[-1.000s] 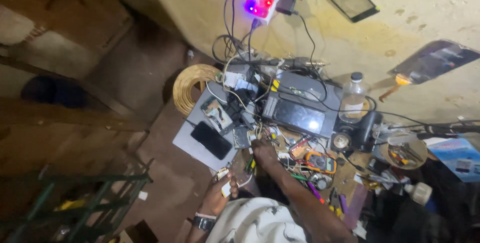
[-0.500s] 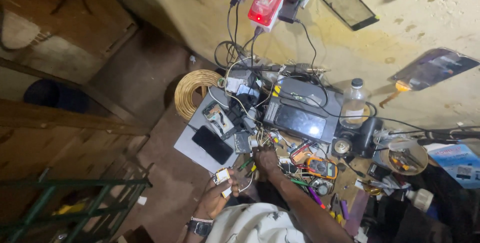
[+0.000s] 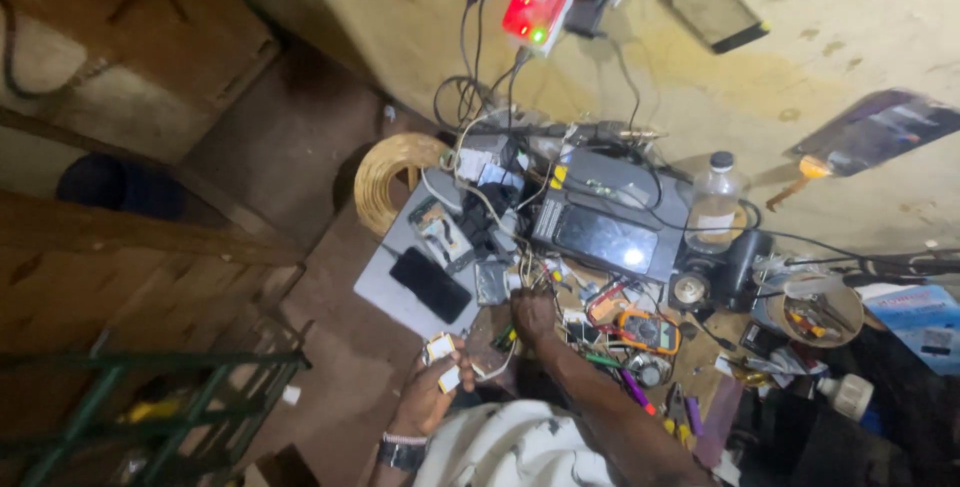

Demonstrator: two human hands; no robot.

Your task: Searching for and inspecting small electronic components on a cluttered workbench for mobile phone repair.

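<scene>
So we see our left hand (image 3: 425, 392) low at the near edge of a cluttered workbench (image 3: 395, 272), fingers curled around a couple of small white parts (image 3: 440, 349); what exactly they are is too small to tell, but the hand is closed on them, with a thin wire running off toward the right. A watch (image 3: 402, 454) sits on that wrist. Our right hand (image 3: 533, 315) reaches further in, resting down among loose wires and small components just in front of a dark flat device with a glossy screen (image 3: 607, 239); we cannot tell if those fingers are pinching anything or just pressing down, since they are blurred and partly hidden. Left of the right hand lies a black phone (image 3: 430, 285) on the grey bench surface, and beyond it a coil of yellowish wire (image 3: 385, 172). Right of the hand there is an orange multimeter (image 3: 648, 330), near it a clear plastic bottle (image 3: 716, 202) standing upright, and a round bowl of small tools (image 3: 823, 309) further right. Up on the wall a red box with a green light (image 3: 536, 2) hangs with cables dropping to the bench.
</scene>
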